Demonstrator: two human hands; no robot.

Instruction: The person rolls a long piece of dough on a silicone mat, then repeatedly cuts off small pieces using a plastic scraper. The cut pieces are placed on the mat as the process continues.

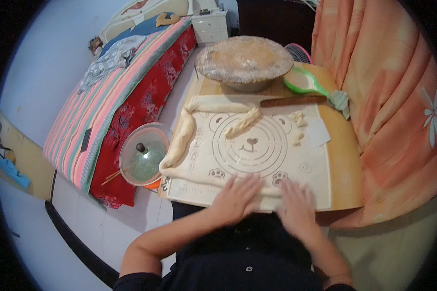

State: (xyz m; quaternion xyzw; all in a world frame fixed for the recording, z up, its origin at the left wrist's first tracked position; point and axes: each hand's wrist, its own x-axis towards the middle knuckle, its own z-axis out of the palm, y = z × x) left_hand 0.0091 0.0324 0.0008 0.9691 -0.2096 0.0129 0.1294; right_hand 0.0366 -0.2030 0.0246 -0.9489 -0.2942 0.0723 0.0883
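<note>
A long pale dough rope bends around the far, left and near sides of a silicone baking mat printed with a bear face. Along the near edge, my left hand rests flat on the rope with its fingers stretched out. To its right, my right hand also presses on the rope, palm down and slightly blurred, fingers extended. Between the hands a short stretch of dough shows. A twisted dough strip lies across the bear print, and small dough scraps sit near the mat's right side.
A film-covered bowl stands at the table's far end. Beside it are a green-rimmed sieve, a brown wooden stick and a white card-like piece. A glass-lidded pot is left of the table; an orange curtain hangs right.
</note>
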